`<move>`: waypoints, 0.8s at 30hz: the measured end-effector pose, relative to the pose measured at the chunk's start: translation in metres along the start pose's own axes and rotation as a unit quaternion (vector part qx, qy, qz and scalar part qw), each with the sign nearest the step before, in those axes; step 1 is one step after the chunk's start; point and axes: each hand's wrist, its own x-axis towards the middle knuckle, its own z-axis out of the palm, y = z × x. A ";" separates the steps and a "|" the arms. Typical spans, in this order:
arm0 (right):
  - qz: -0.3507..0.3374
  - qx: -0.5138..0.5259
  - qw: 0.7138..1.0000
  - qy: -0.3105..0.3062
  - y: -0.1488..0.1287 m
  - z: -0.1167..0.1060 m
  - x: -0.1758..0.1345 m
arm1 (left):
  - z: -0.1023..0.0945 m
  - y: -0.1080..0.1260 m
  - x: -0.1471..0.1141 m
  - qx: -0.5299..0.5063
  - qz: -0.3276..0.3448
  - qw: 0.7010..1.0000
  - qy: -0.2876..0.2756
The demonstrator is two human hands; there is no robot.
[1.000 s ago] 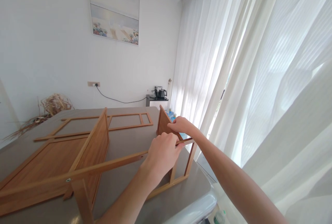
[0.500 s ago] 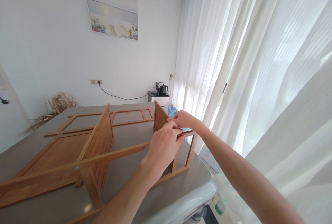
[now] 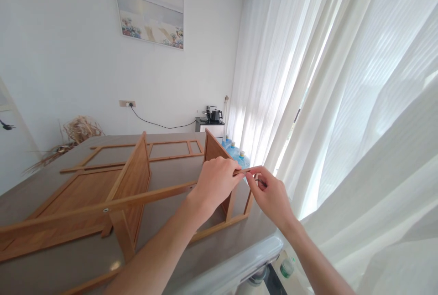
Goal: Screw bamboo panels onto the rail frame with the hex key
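Observation:
A wooden shelf frame (image 3: 159,193) lies on its side on the grey tabletop, with a middle shelf panel (image 3: 132,174) and an end panel (image 3: 216,147) standing upright in it. My left hand (image 3: 217,183) is closed around the frame's upper rail beside the end panel, its fingers hiding part of the wood. By the rail's right end, my right hand (image 3: 272,192) has thumb and forefinger pinched together. A thin dark piece (image 3: 262,181) shows among its curled fingers; its kind is unclear. A round metal bolt head (image 3: 106,210) sits in the rail at left.
Flat on the grey table (image 3: 174,222) lie a slatless wooden frame (image 3: 171,150) and a wooden panel (image 3: 75,190). Blue water jugs (image 3: 233,150) stand beyond the right edge, near white curtains (image 3: 263,80). Dried stalks (image 3: 82,129) are at the back left.
My right hand has come back toward me and to the right, from over the end panel to the rail's end. My left hand keeps its hold on the rail.

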 end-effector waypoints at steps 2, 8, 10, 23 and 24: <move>-0.002 0.023 1.000 0.005 0.000 0.006 0.001 | -0.004 0.000 0.001 0.001 0.007 1.000 -0.011; 0.012 0.096 0.995 -0.006 0.004 0.014 0.000 | -0.014 -0.012 0.003 -0.016 0.091 0.995 -0.043; 0.019 0.102 0.995 -0.001 0.005 0.016 -0.003 | -0.017 -0.016 0.005 -0.026 0.107 0.992 -0.054; -0.017 -0.020 0.997 0.078 0.004 0.024 -0.009 | -0.006 -0.029 0.008 -0.025 0.113 0.990 -0.082; -0.020 -0.025 0.996 0.078 0.005 0.025 -0.009 | -0.005 -0.029 0.008 -0.024 0.115 0.990 -0.081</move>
